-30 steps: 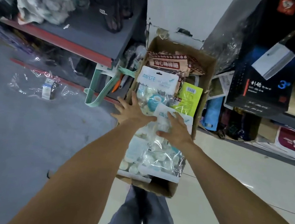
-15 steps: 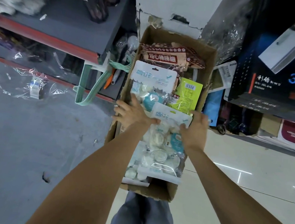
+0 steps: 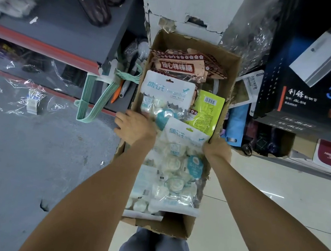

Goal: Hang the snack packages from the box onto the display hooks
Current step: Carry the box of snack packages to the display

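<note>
An open cardboard box [image 3: 232, 75] fills the middle of the view, above my legs. It holds several snack packages: two clear bags of white sweets with white headers [image 3: 168, 90] [image 3: 178, 164], a brown-red pack with Chinese lettering [image 3: 177, 66] and a green pack [image 3: 207, 109]. My left hand [image 3: 134, 128] straddles the box's left wall, thumb inside and fingers outside. My right hand [image 3: 217, 151] grips the right wall, fingers hidden behind it. No display hook shows.
A grey shelf with a red edge [image 3: 45, 46] stands at the left, with mint-green hangers [image 3: 99, 94] leaning below it. A white pillar [image 3: 187, 5] rises behind the box. Boxed knives [image 3: 303, 96] sit on shelves at the right. Pale tiled floor [image 3: 276, 201] lies at the lower right.
My right hand left the top of the near bag and moved right onto the box's right wall. The left hand stayed at the left wall. The box now sits nearer and larger in view.
</note>
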A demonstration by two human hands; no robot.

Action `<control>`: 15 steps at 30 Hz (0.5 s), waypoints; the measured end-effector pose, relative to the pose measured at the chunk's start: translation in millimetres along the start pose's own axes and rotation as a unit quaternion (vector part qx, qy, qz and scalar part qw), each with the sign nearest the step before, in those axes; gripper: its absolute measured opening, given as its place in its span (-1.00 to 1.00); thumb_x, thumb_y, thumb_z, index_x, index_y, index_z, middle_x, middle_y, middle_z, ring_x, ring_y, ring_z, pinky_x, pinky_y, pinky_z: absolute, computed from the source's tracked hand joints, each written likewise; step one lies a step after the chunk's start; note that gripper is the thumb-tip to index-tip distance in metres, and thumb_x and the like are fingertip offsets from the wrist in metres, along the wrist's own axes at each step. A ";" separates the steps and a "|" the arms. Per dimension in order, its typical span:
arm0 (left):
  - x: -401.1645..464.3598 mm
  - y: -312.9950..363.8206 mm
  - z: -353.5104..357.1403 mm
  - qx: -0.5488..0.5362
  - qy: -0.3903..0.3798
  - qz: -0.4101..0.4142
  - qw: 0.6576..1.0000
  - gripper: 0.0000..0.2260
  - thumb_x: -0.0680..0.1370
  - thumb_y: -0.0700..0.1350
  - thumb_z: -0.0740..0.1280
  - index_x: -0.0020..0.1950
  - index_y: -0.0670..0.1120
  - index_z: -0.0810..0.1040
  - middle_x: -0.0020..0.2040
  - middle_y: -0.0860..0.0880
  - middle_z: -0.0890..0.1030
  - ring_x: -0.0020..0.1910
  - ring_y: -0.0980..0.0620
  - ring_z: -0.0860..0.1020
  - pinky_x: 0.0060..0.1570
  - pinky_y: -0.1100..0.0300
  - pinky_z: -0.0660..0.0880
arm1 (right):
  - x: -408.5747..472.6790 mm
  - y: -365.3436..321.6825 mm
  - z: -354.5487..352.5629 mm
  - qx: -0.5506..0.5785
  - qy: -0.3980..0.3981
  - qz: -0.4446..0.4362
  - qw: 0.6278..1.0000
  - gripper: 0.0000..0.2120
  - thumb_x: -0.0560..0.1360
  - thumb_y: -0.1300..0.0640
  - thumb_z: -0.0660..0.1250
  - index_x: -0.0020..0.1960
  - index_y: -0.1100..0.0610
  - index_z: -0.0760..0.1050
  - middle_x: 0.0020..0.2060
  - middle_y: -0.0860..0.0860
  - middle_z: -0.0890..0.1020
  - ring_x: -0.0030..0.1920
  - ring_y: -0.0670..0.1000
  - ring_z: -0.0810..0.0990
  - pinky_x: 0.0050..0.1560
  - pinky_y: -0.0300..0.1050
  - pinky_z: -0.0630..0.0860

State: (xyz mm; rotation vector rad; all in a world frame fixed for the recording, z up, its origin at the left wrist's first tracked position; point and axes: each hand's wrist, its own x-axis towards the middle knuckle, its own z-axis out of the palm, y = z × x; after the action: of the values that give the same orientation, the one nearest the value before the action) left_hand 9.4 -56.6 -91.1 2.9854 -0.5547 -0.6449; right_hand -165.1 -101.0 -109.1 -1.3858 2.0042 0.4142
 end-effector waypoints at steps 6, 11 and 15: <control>44.2 -6.9 -9.3 0.167 0.012 0.140 0.976 -0.74 0.64 -0.08 0.16 0.10 -0.23 0.53 0.02 -0.16 0.60 0.00 -0.13 0.58 -0.24 0.10 0.36 | -5.7 -6.8 1.1 0.081 0.059 0.023 0.995 -0.63 0.61 0.05 0.14 0.32 0.25 0.36 0.22 0.27 0.50 0.21 0.27 0.49 0.12 0.06 0.44; 43.8 -3.3 -11.1 0.209 0.007 0.173 0.963 -0.76 0.64 -0.16 0.13 0.05 -0.24 0.56 -0.02 -0.17 0.63 -0.03 -0.14 0.60 -0.24 0.10 0.40 | -2.3 -8.5 2.1 0.065 0.090 -0.005 0.994 -0.68 0.61 0.12 0.12 0.17 0.35 0.44 0.12 0.32 0.54 0.13 0.30 0.53 0.03 0.08 0.47; 30.7 -0.4 -16.1 0.225 -0.005 0.192 0.955 -0.75 0.64 -0.19 0.12 0.06 -0.24 0.57 -0.04 -0.15 0.63 -0.06 -0.11 0.61 -0.25 0.13 0.40 | -6.4 -3.3 -11.4 0.024 0.072 -0.067 0.995 -0.69 0.61 0.18 0.11 0.17 0.41 0.43 0.12 0.34 0.52 0.14 0.30 0.51 0.04 0.07 0.46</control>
State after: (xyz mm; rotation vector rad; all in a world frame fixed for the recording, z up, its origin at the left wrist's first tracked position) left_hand 42.1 -67.7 -88.5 3.1113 -1.4116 -0.5600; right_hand -164.4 -104.5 -96.1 -1.5475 2.0049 0.2099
